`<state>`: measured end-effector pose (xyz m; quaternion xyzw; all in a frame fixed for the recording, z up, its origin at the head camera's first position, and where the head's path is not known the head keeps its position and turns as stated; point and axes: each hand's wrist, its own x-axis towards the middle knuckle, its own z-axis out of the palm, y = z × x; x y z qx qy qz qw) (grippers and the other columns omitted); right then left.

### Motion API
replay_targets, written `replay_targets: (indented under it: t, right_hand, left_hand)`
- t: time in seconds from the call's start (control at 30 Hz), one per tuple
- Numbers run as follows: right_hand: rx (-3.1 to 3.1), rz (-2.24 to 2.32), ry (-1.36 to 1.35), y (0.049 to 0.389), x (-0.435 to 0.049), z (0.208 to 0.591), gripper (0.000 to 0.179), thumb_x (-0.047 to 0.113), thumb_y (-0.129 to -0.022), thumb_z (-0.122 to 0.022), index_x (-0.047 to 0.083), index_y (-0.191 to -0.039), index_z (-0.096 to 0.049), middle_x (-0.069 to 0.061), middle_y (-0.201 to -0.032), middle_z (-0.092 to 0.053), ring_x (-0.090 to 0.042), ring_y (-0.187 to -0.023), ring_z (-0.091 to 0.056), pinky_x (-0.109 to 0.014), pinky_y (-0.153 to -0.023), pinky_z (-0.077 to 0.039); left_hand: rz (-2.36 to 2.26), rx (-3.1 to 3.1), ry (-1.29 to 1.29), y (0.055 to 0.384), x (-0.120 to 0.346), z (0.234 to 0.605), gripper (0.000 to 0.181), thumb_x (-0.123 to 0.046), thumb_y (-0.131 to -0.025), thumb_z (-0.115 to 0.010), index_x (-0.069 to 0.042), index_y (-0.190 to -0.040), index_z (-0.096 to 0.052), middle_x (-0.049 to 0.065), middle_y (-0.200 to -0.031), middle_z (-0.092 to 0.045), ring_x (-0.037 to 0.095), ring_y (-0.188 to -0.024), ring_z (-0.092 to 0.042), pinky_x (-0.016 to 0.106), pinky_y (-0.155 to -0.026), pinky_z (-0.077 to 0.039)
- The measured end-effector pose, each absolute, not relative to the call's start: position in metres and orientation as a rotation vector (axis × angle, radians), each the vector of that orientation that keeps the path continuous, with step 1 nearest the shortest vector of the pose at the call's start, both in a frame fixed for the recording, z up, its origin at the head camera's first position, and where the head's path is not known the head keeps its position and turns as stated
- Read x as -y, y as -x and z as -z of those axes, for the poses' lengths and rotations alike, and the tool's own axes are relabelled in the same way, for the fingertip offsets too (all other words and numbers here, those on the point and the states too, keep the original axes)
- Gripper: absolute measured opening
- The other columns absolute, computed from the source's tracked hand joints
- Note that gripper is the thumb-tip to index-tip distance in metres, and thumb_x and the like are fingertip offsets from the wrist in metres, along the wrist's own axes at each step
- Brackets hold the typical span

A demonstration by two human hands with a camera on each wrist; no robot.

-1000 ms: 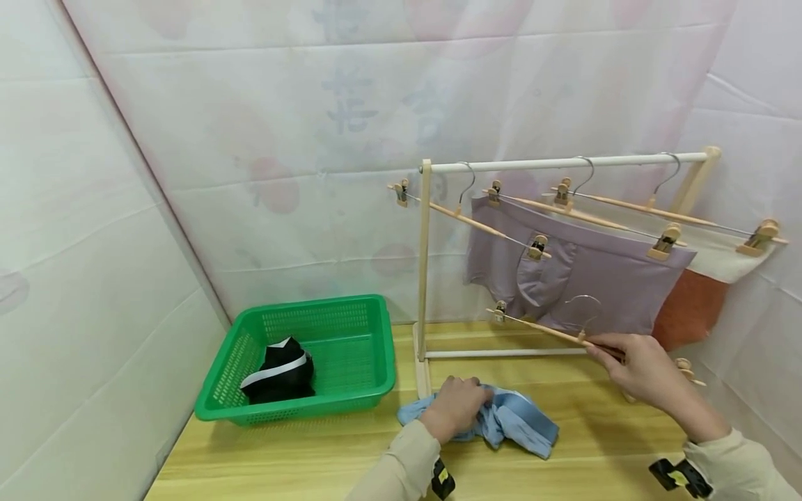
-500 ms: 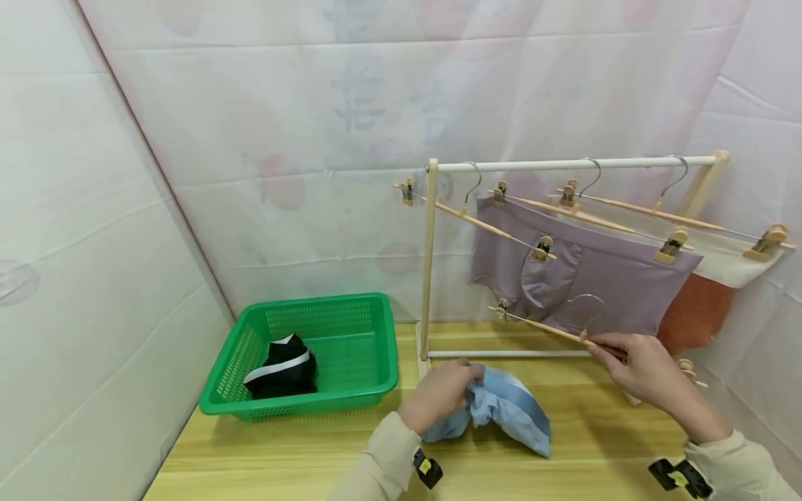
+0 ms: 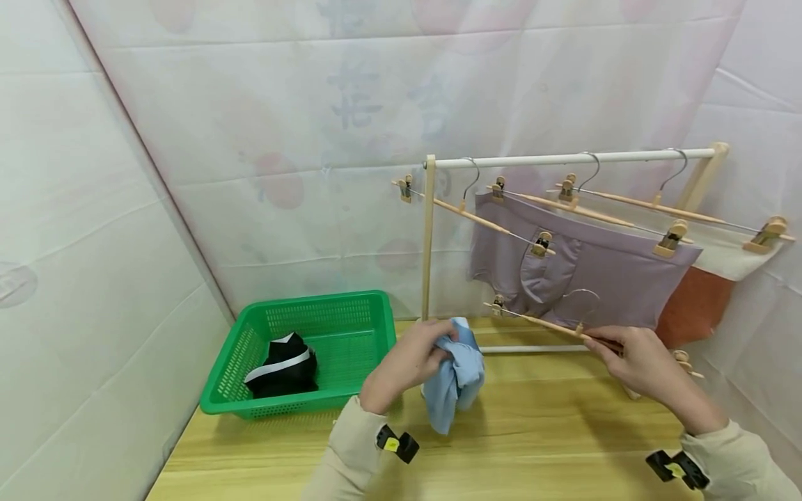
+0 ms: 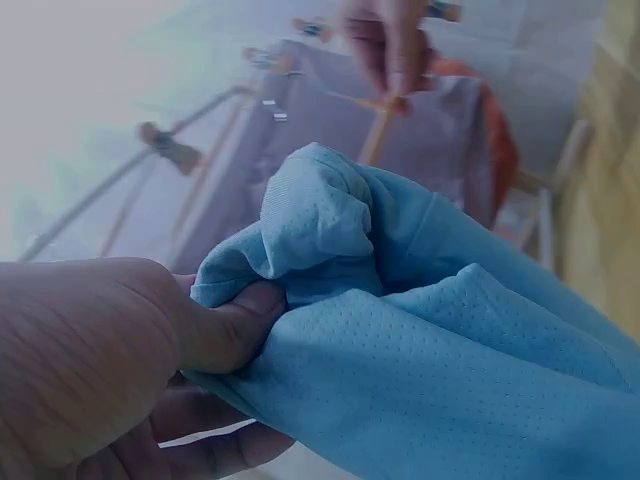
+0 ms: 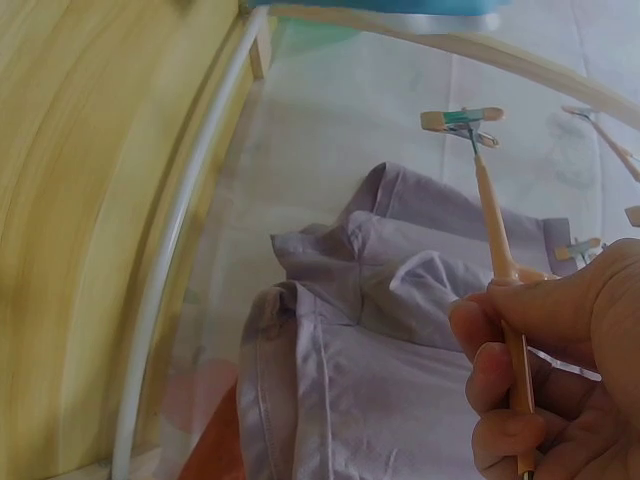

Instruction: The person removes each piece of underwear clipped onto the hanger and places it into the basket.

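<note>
My left hand (image 3: 410, 358) pinches a bunched light blue pair of underpants (image 3: 460, 372) and holds it above the table, its loose end hanging down. In the left wrist view the thumb presses on the perforated blue cloth (image 4: 400, 370). My right hand (image 3: 639, 365) grips a wooden clip hanger (image 3: 551, 325) by its bar, with the metal hook upward. One of its clips (image 5: 462, 122) shows in the right wrist view with nothing in it. Behind this hanger, purple boxer briefs (image 3: 601, 278) hang from another clip hanger on the rack (image 3: 576, 159).
A green plastic basket (image 3: 301, 401) at the left holds a black garment with a white band (image 3: 285, 369). A bare clip hanger (image 3: 476, 219) hangs at the rack's left end. White and rust-coloured cloth (image 3: 698, 306) hangs behind the purple briefs. The wooden table (image 3: 532, 445) lies below.
My left hand has picked the blue underpants up off the table and moved up and left with them, so they now hang down. The right hand keeps its grip on the hanger, almost unmoved.
</note>
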<state>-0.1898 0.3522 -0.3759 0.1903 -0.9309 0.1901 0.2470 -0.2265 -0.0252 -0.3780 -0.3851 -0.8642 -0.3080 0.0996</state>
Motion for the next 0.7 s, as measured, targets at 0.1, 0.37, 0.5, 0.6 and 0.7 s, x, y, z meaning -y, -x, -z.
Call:
replay_targets:
  t: [0.1,0.37,0.5,0.6,0.7]
  right_hand:
    - [2.545,-0.52,-0.515,0.189,-0.353,0.375,0.014,0.004,-0.087,-0.077,0.005,-0.1,-0.081,-0.009,-0.089,-0.08,0.014,-0.072,-0.059,-0.008,-0.057,-0.046]
    - [2.524,-0.505,-0.51,0.19,-0.355,0.374,0.013,0.005,-0.087,-0.078,0.007,-0.099,-0.081,-0.009,-0.088,-0.08,0.014,-0.073,-0.059,-0.008,-0.058,-0.045]
    - [2.524,-0.506,-0.517,0.19,-0.356,0.374,0.013,0.005,-0.087,-0.077,0.007,-0.099,-0.081,-0.008,-0.088,-0.08,0.014,-0.072,-0.059,-0.007,-0.058,-0.045]
    - [2.525,-0.508,-0.513,0.19,-0.356,0.375,0.012,0.005,-0.087,-0.078,0.007,-0.098,-0.081,-0.008,-0.087,-0.08,0.014,-0.072,-0.059,-0.008,-0.057,-0.046]
    - [2.538,-0.52,-0.515,0.19,-0.356,0.374,0.012,0.005,-0.087,-0.077,0.007,-0.098,-0.081,-0.008,-0.087,-0.079,0.013,-0.072,-0.059,-0.012,-0.056,-0.047]
  left_hand:
    - [0.934,2.52,1.098,0.226,0.038,0.364,0.013,-0.006,-0.095,-0.069,-0.014,-0.105,-0.068,0.003,-0.106,-0.073,0.012,-0.088,-0.065,0.022,-0.075,-0.052]
    - [0.943,2.375,0.995,0.229,0.077,0.329,0.018,0.003,-0.092,-0.068,-0.011,-0.103,-0.068,0.007,-0.105,-0.073,0.011,-0.072,-0.055,0.024,-0.065,-0.047]
    - [0.968,2.365,0.912,0.233,0.098,0.318,0.017,0.003,-0.093,-0.067,-0.011,-0.103,-0.067,0.008,-0.098,-0.072,0.011,-0.066,-0.051,0.025,-0.061,-0.045]
    - [0.993,2.367,0.85,0.236,0.114,0.312,0.016,0.003,-0.094,-0.065,-0.01,-0.103,-0.067,0.008,-0.089,-0.069,0.012,-0.059,-0.046,0.024,-0.056,-0.041]
    - [1.017,2.382,0.782,0.237,0.13,0.309,0.016,0.003,-0.095,-0.064,-0.01,-0.105,-0.067,0.008,-0.083,-0.066,0.011,-0.054,-0.041,0.024,-0.053,-0.038]
